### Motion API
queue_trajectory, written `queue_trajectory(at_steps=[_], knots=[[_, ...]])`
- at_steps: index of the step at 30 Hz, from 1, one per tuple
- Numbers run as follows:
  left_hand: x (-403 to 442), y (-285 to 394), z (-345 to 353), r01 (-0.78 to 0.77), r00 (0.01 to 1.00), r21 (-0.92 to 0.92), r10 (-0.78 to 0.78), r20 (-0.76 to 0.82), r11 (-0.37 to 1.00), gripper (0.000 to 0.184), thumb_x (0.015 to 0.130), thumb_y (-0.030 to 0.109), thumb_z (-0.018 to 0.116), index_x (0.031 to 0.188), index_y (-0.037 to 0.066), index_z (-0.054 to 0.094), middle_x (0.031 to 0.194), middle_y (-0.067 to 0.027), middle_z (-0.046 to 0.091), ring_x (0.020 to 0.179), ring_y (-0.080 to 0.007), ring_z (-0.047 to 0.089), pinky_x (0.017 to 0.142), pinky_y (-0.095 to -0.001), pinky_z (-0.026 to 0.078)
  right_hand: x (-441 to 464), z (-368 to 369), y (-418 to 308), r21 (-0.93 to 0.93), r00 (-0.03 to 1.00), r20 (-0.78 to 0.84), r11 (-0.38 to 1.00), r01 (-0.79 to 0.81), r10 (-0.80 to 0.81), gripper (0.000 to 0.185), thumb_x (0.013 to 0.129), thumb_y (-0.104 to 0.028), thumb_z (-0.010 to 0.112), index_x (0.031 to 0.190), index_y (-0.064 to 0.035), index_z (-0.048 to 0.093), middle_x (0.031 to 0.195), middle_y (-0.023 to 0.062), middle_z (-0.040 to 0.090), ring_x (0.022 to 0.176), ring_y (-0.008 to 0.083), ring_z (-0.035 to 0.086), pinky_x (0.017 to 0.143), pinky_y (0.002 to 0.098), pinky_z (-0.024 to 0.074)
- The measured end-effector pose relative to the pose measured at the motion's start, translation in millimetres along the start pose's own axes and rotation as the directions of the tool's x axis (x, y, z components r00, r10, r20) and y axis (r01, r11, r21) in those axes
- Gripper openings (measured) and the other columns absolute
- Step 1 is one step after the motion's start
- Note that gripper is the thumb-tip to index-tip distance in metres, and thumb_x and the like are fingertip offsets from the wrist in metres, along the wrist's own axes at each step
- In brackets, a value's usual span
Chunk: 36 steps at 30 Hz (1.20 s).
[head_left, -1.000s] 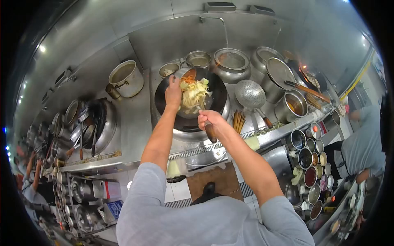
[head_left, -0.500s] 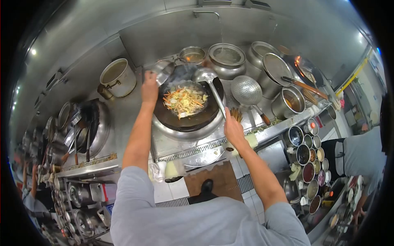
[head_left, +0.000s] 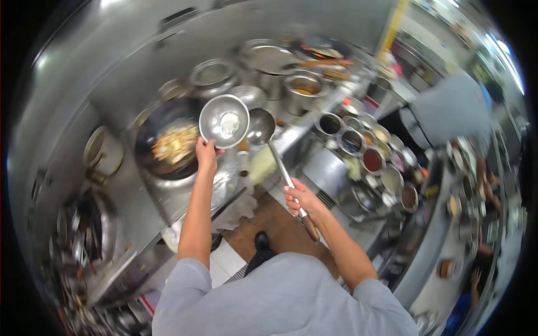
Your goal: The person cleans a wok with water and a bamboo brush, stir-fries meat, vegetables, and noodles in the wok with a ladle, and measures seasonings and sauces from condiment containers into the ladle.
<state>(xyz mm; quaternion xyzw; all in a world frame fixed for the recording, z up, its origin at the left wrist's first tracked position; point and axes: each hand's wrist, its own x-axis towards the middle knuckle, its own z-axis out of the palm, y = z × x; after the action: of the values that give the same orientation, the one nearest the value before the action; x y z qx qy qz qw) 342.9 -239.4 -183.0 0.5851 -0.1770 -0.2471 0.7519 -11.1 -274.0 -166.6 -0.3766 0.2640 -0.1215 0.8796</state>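
Note:
My left hand [head_left: 206, 155] is closed on the rim of a steel bowl [head_left: 216, 124], whose inside faces me. My right hand [head_left: 302, 200] grips the handle of a ladle [head_left: 282, 169]. The ladle's scoop lies just right of the bowl. Left of the bowl, a dark wok [head_left: 147, 143] holds shredded food [head_left: 175, 143] in yellow and orange. Neither hand touches the wok.
Pots [head_left: 305, 89] line the back of the stove. A handled pot [head_left: 103, 150] stands at the left. Small sauce containers [head_left: 372, 160] are at the right, beside a person in grey [head_left: 448, 109]. Flames show under the far wok.
The view has turned right. The shredded food went from the bowl into the wok. Both hands have moved away from the wok, with the bowl and ladle.

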Motion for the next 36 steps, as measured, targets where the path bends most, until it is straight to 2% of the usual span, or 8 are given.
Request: queue_trajectory(at_steps=[6,13,22,25,29,31,32,36], knots=[[-178.8,-90.7,162.4,0.032,0.826,0.238,-0.159,0.541,0.971,0.025,0.090,0.017,0.063,0.108,0.003,0.052,0.094,-0.0085,0.058,0.063,-0.0160,0.060,0.050,-0.0278,0.054,-210.9,-97.9,59.7,0.354,0.994,-0.076,0.930,0.098,-0.076,0.029,0.101,-0.015,0.046,0.130,-0.0174,0.043,0.070,-0.0046,0.037,0.044,0.0012,0.031,0.037,0.0214,0.0314],[-356.9,-143.1,240.6,-0.020,0.651,0.312,-0.224,0.725,0.950,0.025,0.096,0.029,0.055,0.112,0.011,0.047,0.105,-0.0051,0.054,0.061,-0.0138,0.057,0.047,-0.0242,0.047,-469.3,-99.5,207.7,0.471,0.841,-0.449,0.719,0.511,-0.303,0.041,0.103,-0.015,0.041,0.143,-0.0172,0.034,0.069,-0.0051,0.035,0.043,-0.0004,0.031,0.036,0.0180,0.0310],[-447.0,-217.5,233.2,-0.440,0.155,0.447,-0.424,0.892,0.779,0.014,0.091,0.009,0.060,0.103,0.006,0.055,0.096,-0.0064,0.058,0.064,-0.0155,0.058,0.051,-0.0280,0.049,-623.6,-17.5,294.8,0.125,0.237,-0.928,0.359,0.925,-0.287,0.043,0.100,-0.016,0.045,0.141,-0.0184,0.034,0.069,-0.0037,0.036,0.042,0.0011,0.033,0.036,0.0206,0.0324],[-466.9,-202.0,244.3,-0.701,-0.112,0.088,-0.231,0.966,0.708,0.009,0.088,0.006,0.062,0.097,0.004,0.059,0.094,-0.0089,0.061,0.071,-0.0196,0.059,0.059,-0.0315,0.049,-632.9,-27.9,308.7,-0.135,-0.058,-0.975,0.363,0.922,-0.215,0.045,0.099,-0.016,0.048,0.141,-0.0190,0.033,0.069,-0.0029,0.037,0.042,0.0028,0.034,0.036,0.0224,0.0331],[-476.8,-190.9,254.1,-0.704,-0.183,0.052,-0.251,0.950,0.708,0.008,0.086,0.005,0.063,0.093,0.002,0.061,0.093,-0.0110,0.062,0.074,-0.0227,0.059,0.065,-0.0326,0.048,-642.6,-63.5,326.6,-0.293,-0.314,-0.949,0.421,0.859,-0.020,0.050,0.097,-0.013,0.051,0.142,-0.0149,0.032,0.071,0.0012,0.046,0.042,0.0075,0.040,0.037,0.0276,0.0372],[-470.9,-191.2,246.4,-0.706,-0.168,0.076,-0.270,0.948,0.704,0.007,0.086,0.005,0.063,0.092,0.002,0.061,0.092,-0.0110,0.062,0.073,-0.0230,0.059,0.065,-0.0329,0.048,-640.4,-81.8,326.7,-0.066,-0.671,-0.729,0.961,0.269,0.138,0.057,0.094,-0.011,0.053,0.146,-0.0116,0.028,0.076,0.0128,0.057,0.048,0.0202,0.054,0.044,0.0356,0.0452],[-464.6,-193.2,241.5,-0.729,-0.159,0.098,-0.306,0.938,0.678,0.008,0.085,0.005,0.063,0.092,0.002,0.061,0.091,-0.0111,0.063,0.073,-0.0235,0.059,0.066,-0.0334,0.048,-635.0,-114.0,365.8,-0.050,-0.838,-0.525,0.988,-0.143,-0.148,0.062,0.093,-0.009,0.053,0.148,-0.0082,0.024,0.079,0.0230,0.062,0.060,0.0354,0.062,0.055,0.0413,0.0491],[-446.6,-199.8,212.5,-0.712,-0.137,0.138,-0.330,0.934,0.688,0.008,0.085,0.006,0.064,0.092,0.003,0.061,0.088,-0.0123,0.064,0.073,-0.0255,0.061,0.068,-0.0356,0.049,-633.8,-118.1,328.6,0.028,-0.922,-0.264,0.954,-0.299,-0.281,0.061,0.093,-0.008,0.052,0.147,-0.0082,0.025,0.078,0.0265,0.062,0.068,0.0442,0.061,0.061,0.0445,0.0491]])
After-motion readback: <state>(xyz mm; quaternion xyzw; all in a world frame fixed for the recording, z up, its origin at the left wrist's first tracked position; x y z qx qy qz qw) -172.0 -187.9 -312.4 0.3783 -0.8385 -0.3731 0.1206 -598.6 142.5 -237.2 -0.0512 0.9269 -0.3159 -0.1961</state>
